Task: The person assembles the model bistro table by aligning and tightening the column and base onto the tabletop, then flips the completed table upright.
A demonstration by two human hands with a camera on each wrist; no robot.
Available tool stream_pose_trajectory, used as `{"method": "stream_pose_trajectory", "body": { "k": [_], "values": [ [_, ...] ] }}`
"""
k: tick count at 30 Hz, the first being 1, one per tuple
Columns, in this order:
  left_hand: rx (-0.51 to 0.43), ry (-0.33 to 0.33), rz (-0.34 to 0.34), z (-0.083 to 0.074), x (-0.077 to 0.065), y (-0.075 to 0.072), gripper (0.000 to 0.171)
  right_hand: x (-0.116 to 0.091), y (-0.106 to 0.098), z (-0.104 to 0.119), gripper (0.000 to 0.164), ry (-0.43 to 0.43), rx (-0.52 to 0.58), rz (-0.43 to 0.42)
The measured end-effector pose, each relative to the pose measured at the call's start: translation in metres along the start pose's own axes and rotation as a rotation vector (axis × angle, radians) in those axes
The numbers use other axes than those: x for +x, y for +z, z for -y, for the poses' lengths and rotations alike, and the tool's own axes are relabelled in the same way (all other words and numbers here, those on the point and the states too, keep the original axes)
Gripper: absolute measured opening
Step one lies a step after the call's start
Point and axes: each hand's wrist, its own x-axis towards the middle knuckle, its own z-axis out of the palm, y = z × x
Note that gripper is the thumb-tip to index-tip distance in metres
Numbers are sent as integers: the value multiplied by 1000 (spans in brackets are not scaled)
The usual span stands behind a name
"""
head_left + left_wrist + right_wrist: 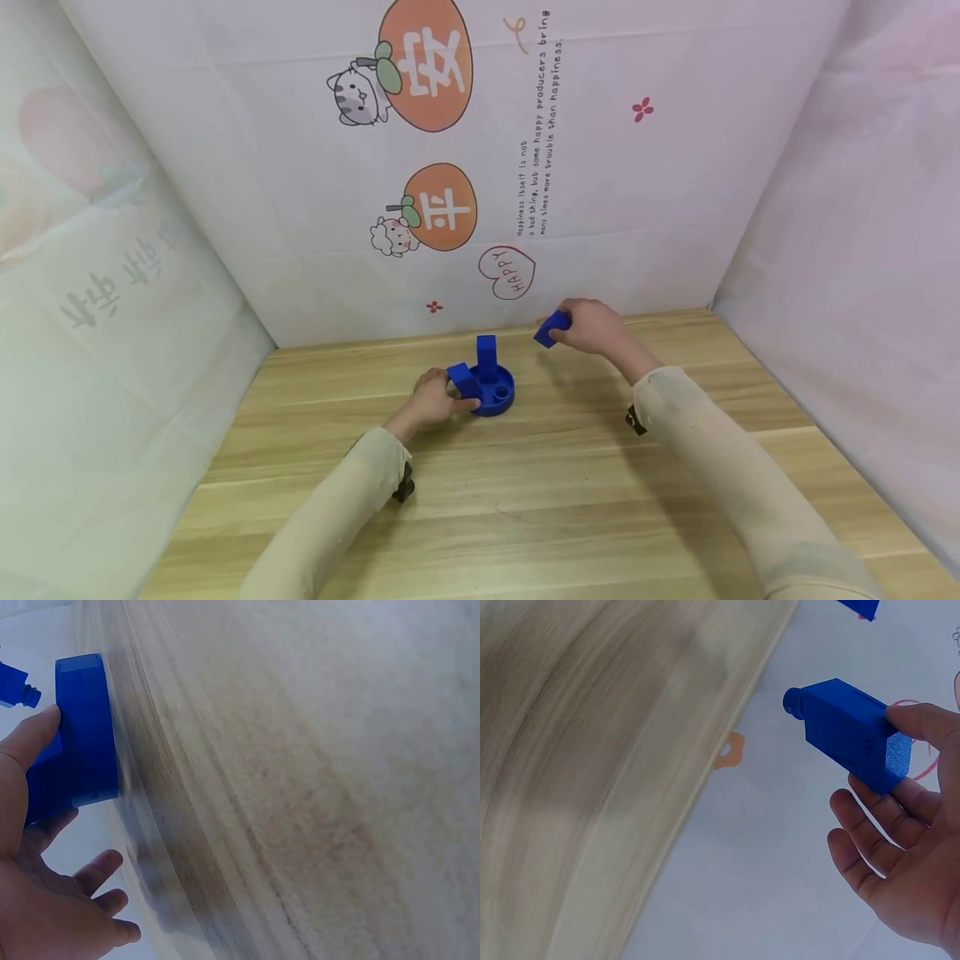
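A: Head view first: where is everything?

B: The round base (497,410) sits on the wooden table (525,500). An upright block (487,354) stands at its eleven o'clock, a second block (465,381), looking tilted, between nine and ten, and a small socket (501,392) at four. The left hand (433,400) is at nine o'clock; the right hand (596,327), out at two, holds the loose block (552,329) in the air.

A: And the left wrist view?

B: Thumb and forefinger are closed about the base, up at ten o'clock; the other fingers are spread. Sensible, I'd say: a base that light would probably skid if nobody steadied its rim.

A: The right wrist view?

B: The loose block is at one o'clock, pinched between thumb and fingertips, the gap no wider than the block. Its peg (793,703) points to ten o'clock.

A: How will it handle?

B: Probably light, stiff plastic, a bit slick. Hold the flat faces away from the peg, which I'd guess is the weakest part.
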Motion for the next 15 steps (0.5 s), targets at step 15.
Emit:
{"method": "stream_pose_trajectory", "body": {
  "k": [15],
  "values": [
    [-32,-2,0,-1,-2,-1,82,-11,-2,17,48,-32,2,-18]
  ]
}}
